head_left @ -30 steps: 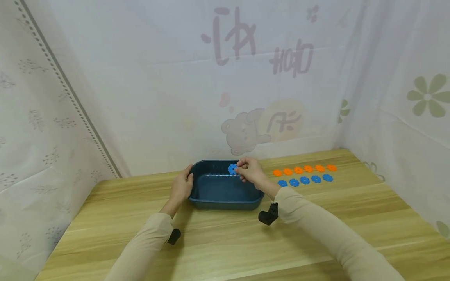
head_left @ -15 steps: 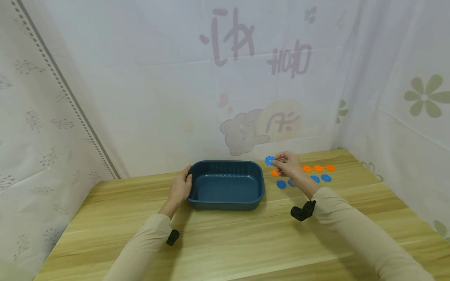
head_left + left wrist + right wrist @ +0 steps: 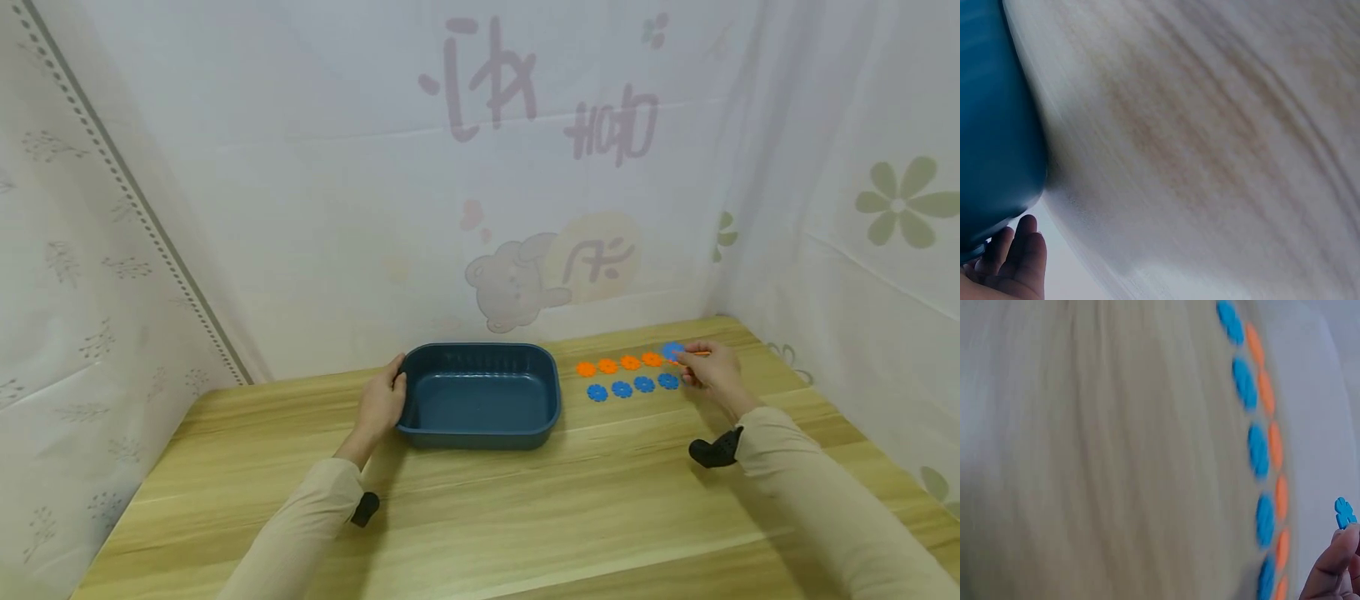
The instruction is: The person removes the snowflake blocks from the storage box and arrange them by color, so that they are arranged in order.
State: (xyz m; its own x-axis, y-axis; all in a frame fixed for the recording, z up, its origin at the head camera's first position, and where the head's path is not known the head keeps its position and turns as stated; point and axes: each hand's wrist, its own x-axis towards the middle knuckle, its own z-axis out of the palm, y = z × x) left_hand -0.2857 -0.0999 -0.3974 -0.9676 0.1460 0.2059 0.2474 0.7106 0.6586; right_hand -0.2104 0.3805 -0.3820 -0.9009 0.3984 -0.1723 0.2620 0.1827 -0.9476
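Observation:
A dark blue rectangular plastic basin (image 3: 480, 439) stands on the wooden table, its inside bare. My left hand (image 3: 381, 406) grips its left rim, thumb on the rim side and fingers outside; the left wrist view catches those fingers (image 3: 1030, 265) against the basin's blue wall (image 3: 997, 125). Between thumb and fingertips of my right hand (image 3: 716, 375) is a blue snowflake disc (image 3: 672, 352), held over the right part of the orange row. That disc (image 3: 1344, 514) also shows in the right wrist view. Beneath lie a row of orange snowflake discs (image 3: 607, 366) and a nearer row of blue snowflake discs (image 3: 621, 389).
The wooden table (image 3: 480, 517) ends at a pale printed cloth (image 3: 337, 250) hanging behind it and along both sides. Black wrist cameras (image 3: 716, 450) hang under both forearms. The two disc rows run rightward from beside the basin.
My right hand has carried the blue disc from above the basin rightward to the far part of the rows. The left hand keeps its hold on the basin.

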